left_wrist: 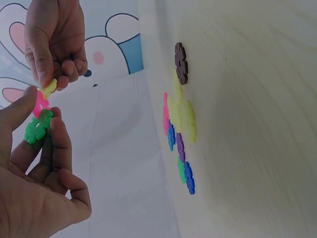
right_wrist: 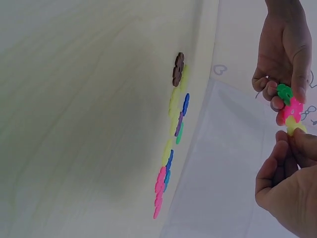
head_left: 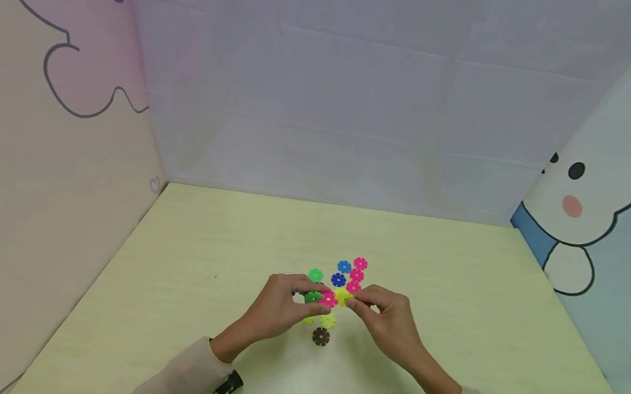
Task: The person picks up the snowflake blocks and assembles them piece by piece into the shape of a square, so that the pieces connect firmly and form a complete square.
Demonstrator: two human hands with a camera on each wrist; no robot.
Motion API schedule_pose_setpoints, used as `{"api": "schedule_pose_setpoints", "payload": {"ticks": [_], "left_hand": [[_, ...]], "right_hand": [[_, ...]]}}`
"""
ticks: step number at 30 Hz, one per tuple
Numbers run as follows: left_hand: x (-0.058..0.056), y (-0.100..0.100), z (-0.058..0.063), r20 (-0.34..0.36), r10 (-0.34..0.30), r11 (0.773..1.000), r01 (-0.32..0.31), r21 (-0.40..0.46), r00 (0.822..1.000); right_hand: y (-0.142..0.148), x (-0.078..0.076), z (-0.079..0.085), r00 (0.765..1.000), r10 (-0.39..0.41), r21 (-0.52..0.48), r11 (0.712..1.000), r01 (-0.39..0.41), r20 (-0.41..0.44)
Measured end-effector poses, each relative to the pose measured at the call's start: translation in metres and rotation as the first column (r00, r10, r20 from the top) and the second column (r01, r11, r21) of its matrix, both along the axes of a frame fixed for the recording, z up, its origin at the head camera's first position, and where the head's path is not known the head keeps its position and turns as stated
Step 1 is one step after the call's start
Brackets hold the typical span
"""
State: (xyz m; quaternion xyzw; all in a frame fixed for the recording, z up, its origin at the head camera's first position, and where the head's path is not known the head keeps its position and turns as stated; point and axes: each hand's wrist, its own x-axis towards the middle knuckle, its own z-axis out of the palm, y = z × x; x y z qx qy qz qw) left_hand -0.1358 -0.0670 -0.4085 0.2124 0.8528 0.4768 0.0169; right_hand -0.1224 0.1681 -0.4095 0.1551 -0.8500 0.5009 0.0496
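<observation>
Above and beyond the brown disc (head_left: 320, 336), the left hand (head_left: 282, 299) pinches a pink disc (head_left: 328, 299) with a green disc (head_left: 313, 297) at its edge, and the right hand (head_left: 389, 321) pinches a yellow disc (head_left: 343, 297) touching the pink one, all clear of the worktop (head_left: 449, 331). Beyond the brown disc lie more notched pieces: pale yellow discs (head_left: 328, 320) nearest it, a light green disc (head_left: 315, 275) farther off, then blue discs (head_left: 344, 267) and bright pink discs (head_left: 356, 275) beyond it to the right. Hands and held pieces cover part of this group; the left wrist view shows a purple disc (left_wrist: 181, 147) there. The worktop is pale and wood-grained; far beyond the brown disc rises a creased greyish backdrop (head_left: 301, 97), with cartoon-printed side panels (head_left: 584, 181) well to its left and right
</observation>
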Motion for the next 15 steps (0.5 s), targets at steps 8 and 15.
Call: {"api": "schedule_pose_setpoints", "payload": {"ticks": [8, 15], "left_hand": [[-0.001, 0.0008, -0.0009, 0.042, 0.003, 1.0, -0.004, 0.012, 0.999], [0.0, 0.0028, 0.0042, 0.036, -0.047, 0.999, 0.047, -0.004, 0.998]], "right_hand": [[-0.0032, -0.0013, -0.001, 1.0, 0.001, -0.003, 1.0, -0.002, -0.015], [-0.0054, -0.004, -0.0032, 0.996, 0.094, -0.037, 0.995, -0.094, -0.005]]}}
